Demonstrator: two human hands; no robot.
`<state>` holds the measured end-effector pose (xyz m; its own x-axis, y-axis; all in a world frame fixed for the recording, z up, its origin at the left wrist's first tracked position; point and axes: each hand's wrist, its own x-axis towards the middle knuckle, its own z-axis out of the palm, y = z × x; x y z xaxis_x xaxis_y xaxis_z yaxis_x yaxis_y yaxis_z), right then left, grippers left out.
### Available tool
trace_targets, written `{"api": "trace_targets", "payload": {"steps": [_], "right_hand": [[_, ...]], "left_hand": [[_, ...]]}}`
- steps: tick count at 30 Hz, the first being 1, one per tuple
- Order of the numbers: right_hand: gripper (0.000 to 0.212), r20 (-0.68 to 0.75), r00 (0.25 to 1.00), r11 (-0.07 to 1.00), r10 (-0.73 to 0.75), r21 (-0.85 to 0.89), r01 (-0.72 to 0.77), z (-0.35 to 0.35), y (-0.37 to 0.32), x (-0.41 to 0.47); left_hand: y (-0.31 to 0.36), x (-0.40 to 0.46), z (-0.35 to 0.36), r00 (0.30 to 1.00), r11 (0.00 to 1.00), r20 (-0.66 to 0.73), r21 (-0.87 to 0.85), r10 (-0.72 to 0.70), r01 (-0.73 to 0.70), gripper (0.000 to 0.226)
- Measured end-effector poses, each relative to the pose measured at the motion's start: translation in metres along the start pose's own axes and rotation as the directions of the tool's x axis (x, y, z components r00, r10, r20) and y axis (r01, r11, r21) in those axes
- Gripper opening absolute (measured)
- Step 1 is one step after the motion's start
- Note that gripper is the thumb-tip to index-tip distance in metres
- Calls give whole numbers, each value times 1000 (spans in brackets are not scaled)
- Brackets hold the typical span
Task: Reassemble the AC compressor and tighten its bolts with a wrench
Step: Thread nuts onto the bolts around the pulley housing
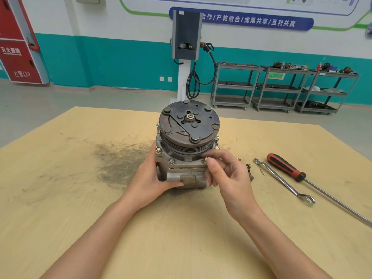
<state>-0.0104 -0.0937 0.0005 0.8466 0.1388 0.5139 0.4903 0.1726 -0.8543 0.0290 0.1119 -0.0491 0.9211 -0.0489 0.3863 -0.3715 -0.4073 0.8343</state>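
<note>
The AC compressor point(185, 150) stands upright on the wooden table point(80, 198), its rusty clutch plate facing up. My left hand point(150, 178) grips the lower left side of its grey housing. My right hand point(227, 174) pinches a bolt point(206, 159) between thumb and forefinger at the front right flange. Two other bolts point(171, 161) sit in the flange at the front left. A silver ring wrench point(283, 180) lies on the table to the right, apart from both hands.
A red-and-black handled screwdriver point(285, 168) with a long shaft lies beside the wrench. A few loose bolts point(249, 168) lie just right of my right hand. A dark grease smear point(118, 158) marks the table left of the compressor. Metal carts stand by the far wall.
</note>
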Motion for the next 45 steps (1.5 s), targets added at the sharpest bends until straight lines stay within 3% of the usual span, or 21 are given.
{"api": "trace_targets", "payload": {"steps": [7,14,17,22,28,32,40,45], "right_hand": [[15,-39,997,997,72,19,-71,2,3,5],[10,41,999,1000,2,23,-3,-3,2,0],[12,-2,999,998,41,49,-41,1,2,2],[19,-17,999,997,44,66,-42,1,1,3],[3,16,1000,1000,2,8,-2,-2,5,1],[17,-30,998,996,53,69,-51,2,4,2],[5,20,1000,1000,18,18,-19,-2,4,1],[15,-18,999,998,48,51,-48,1,4,4]], "left_hand": [[-4,0,0,1000,1000,1,20,-15,15,109],[-7,0,-1,1000,999,13,47,-16,16,100],[-5,-1,0,1000,999,10,42,-17,16,96],[0,-1,0,1000,1000,0,16,-12,12,101],[-2,0,0,1000,1000,4,13,-1,1,108],[-2,0,0,1000,1000,3,13,-1,1,108],[-1,0,0,1000,1000,1,17,-3,3,110],[-1,0,0,1000,1000,0,24,-10,10,110]]}}
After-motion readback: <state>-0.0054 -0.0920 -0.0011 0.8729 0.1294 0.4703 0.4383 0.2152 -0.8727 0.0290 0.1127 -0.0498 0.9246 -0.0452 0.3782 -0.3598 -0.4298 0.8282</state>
